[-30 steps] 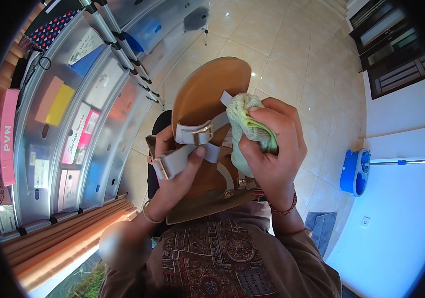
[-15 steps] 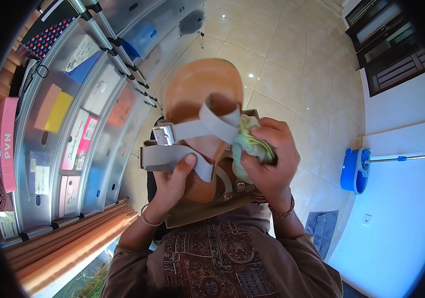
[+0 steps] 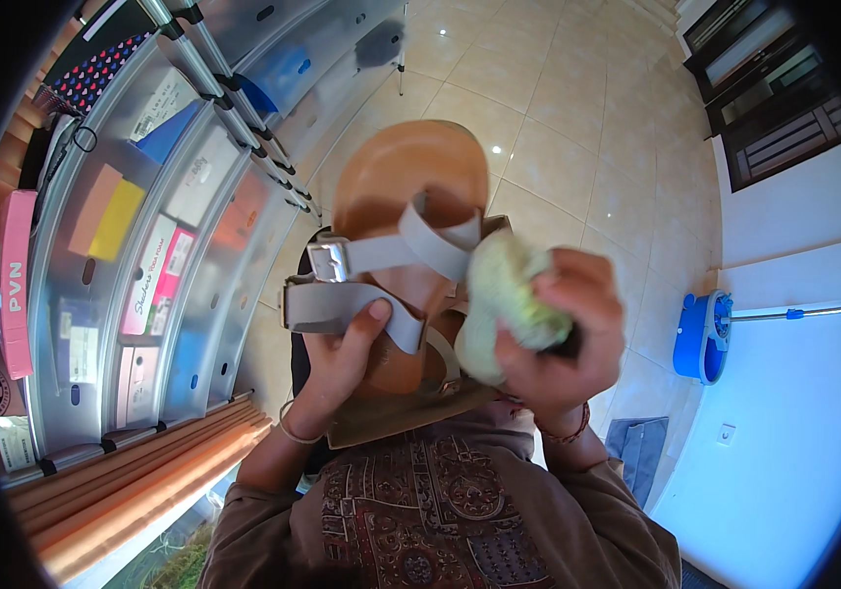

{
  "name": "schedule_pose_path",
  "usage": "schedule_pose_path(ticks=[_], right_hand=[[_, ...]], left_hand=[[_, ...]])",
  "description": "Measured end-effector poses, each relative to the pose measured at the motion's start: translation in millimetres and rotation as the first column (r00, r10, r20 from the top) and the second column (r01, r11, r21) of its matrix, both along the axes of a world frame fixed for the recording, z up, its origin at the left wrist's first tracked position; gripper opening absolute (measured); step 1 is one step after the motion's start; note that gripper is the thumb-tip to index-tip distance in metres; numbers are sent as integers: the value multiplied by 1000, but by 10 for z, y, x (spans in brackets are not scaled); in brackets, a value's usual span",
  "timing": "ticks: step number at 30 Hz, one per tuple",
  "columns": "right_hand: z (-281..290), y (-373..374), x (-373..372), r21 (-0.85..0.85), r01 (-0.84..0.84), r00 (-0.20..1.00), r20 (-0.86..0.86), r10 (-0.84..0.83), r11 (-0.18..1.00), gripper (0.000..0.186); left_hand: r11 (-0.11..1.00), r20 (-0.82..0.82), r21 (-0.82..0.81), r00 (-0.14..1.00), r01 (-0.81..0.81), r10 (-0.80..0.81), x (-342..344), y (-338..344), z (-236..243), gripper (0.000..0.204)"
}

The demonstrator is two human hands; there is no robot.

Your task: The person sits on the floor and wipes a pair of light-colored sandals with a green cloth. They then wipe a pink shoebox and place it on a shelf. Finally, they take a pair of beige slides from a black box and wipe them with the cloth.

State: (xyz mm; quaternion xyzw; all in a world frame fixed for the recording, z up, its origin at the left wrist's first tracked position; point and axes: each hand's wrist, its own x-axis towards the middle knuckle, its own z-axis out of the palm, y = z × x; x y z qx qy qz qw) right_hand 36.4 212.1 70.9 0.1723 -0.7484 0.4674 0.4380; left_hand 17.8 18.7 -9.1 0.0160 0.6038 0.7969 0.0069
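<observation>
A tan sandal (image 3: pixel 410 162) with pale grey straps and a silver buckle is held up in front of me, its toe end pointing away. My left hand (image 3: pixel 342 348) grips it near the heel, thumb pressed on the lower strap. Bunched in my right hand (image 3: pixel 577 339) is a pale green cloth (image 3: pixel 504 304), smeared by motion, just right of the sandal's straps. Beneath the sandal, a brown shoebox (image 3: pixel 371 424) rests on my lap. Inside the box part of a second strapped sandal (image 3: pixel 450 378) shows, mostly hidden by the first.
On the left stands a rack of clear plastic bins (image 3: pixel 116 294) holding shoeboxes, with metal poles. A blue mop bucket (image 3: pixel 700 339) is by the white wall at right. A grey mat (image 3: pixel 636 452) lies on the tiled floor (image 3: pixel 558 118).
My right hand with the cloth has moved right and a little down, away from the straps. The sandal has shifted slightly to the right in my left hand.
</observation>
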Motion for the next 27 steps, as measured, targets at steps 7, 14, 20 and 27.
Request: schedule_pose_path(ticks=[7,14,20,27], right_hand=[[164,67,-52,212,-173,981,123,149,962,37],[200,91,-144,85,-149,989,27,147,985,44],[-27,-92,-41,227,-414,905,208,371,882,37],[229,136,-259,257,-62,998,-9,66,964,39]], left_hand=[[998,26,18,998,61,-62,37,-67,-69,32],[968,150,174,967,179,-205,27,-78,13,52],[938,234,338,958,80,-167,-70,-47,29,50],[968,254,144,938,206,-238,-4,-142,-59,65]])
